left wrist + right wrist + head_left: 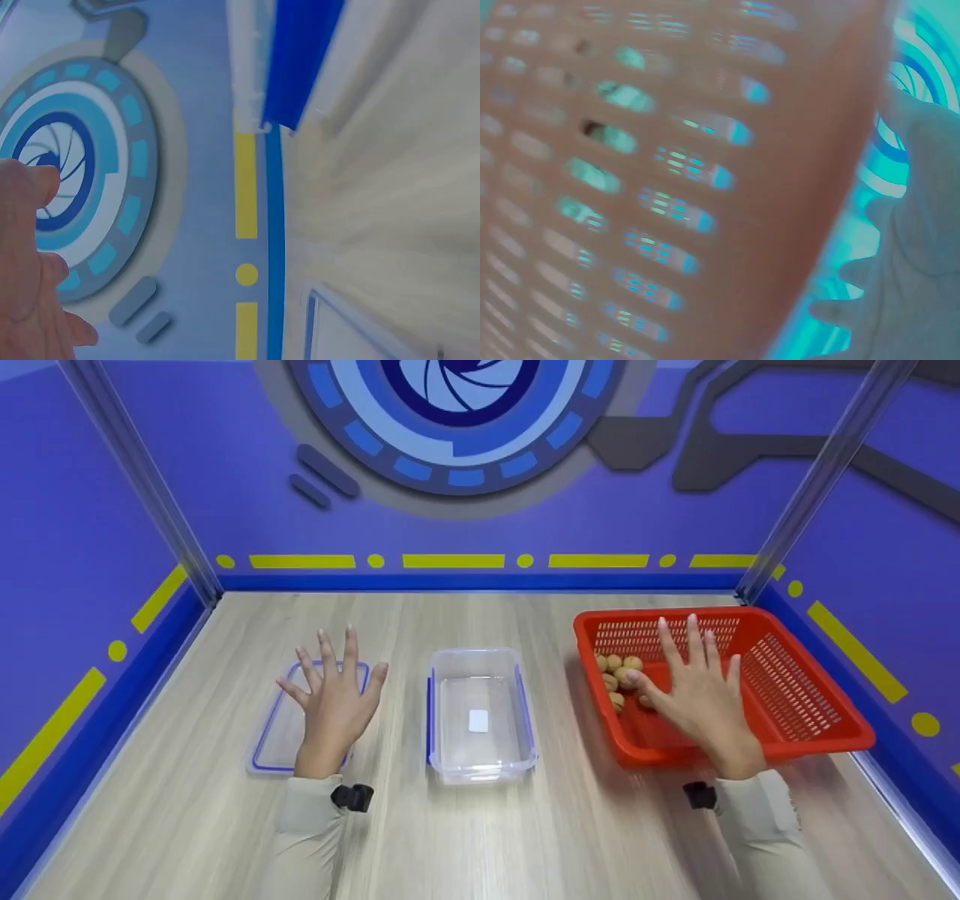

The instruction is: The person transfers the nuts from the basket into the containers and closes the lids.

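My left hand [335, 709] is hovering over the lid [281, 735], my right hand [701, 705] over the red basket [652, 755], both spreading wide, gripping nothing. I am judging this preparatory; grasping would require curling fingers. Walnuts [624, 678] are lying inside the basket, leftward; the uncovered container [457, 705] (showing a white label [478, 721]) is standing between.

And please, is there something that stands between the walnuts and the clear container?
Yes: the red basket's left wall stands between the walnuts and the clear container, whose own right wall also faces them. Nothing else visible is in between. The container's top is uncovered; the lid lies on its other side.
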`<state>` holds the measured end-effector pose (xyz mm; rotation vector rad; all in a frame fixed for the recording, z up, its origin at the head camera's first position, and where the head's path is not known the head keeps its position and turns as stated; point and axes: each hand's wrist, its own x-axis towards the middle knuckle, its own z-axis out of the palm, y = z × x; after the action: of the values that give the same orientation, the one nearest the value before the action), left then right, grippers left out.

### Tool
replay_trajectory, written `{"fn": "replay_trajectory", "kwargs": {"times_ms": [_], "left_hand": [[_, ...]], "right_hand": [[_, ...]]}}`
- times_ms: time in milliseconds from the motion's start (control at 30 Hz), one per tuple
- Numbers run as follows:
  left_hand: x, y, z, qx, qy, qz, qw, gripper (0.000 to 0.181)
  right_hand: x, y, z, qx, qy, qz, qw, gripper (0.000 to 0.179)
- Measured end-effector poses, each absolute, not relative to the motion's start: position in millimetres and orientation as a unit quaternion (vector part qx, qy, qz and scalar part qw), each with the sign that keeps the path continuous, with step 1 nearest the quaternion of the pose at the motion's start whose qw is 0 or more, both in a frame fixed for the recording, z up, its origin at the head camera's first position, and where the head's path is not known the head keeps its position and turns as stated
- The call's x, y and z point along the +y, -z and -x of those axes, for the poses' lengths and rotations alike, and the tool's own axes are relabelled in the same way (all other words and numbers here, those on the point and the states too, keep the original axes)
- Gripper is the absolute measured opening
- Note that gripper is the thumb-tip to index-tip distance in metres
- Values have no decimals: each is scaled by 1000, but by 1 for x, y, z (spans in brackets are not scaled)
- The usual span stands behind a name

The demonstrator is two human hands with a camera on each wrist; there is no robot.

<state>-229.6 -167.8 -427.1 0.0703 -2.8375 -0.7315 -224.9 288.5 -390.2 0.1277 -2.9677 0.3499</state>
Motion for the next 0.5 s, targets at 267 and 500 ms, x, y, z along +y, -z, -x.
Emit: {"fn": "replay_trajectory", "kwargs": {"times_ms": [267,500], "left_hand": [[-167,426,238,-881,471,-2,51,71],[-155,442,239,-713,702,2,-2,66]], "right_hand": [[312,350,223,-981,-177,-63,-43,84],[330,335,239,-956,-255,-104,-104,78]]}}
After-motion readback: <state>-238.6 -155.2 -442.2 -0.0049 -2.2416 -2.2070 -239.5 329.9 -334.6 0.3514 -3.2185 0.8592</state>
